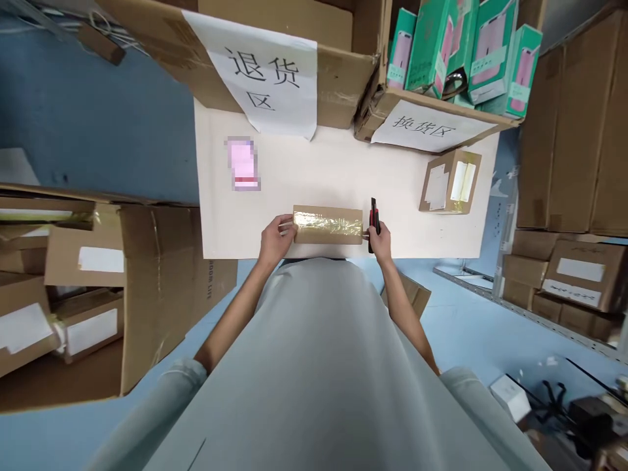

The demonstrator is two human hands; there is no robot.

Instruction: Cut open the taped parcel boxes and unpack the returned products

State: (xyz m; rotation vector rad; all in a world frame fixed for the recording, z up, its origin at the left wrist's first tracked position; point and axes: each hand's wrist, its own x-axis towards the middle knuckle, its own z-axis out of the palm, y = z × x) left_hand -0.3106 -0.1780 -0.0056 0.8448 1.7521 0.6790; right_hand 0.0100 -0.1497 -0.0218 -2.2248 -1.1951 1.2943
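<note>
A flat brown parcel (328, 225) wrapped in shiny clear tape lies at the near edge of the pale table (314, 170). My left hand (275, 239) grips the parcel's left end, fingers curled on it. My right hand (379, 241) is closed around a red and black box cutter (374, 218), held upright against the parcel's right end.
A small taped carton (450, 182) stands at the table's right. A pink blurred item (242, 163) lies at its left. Big cardboard boxes with paper signs (275, 72) line the back, one holding green boxes (461, 46). Stacked cartons (73, 288) fill the floor left and right.
</note>
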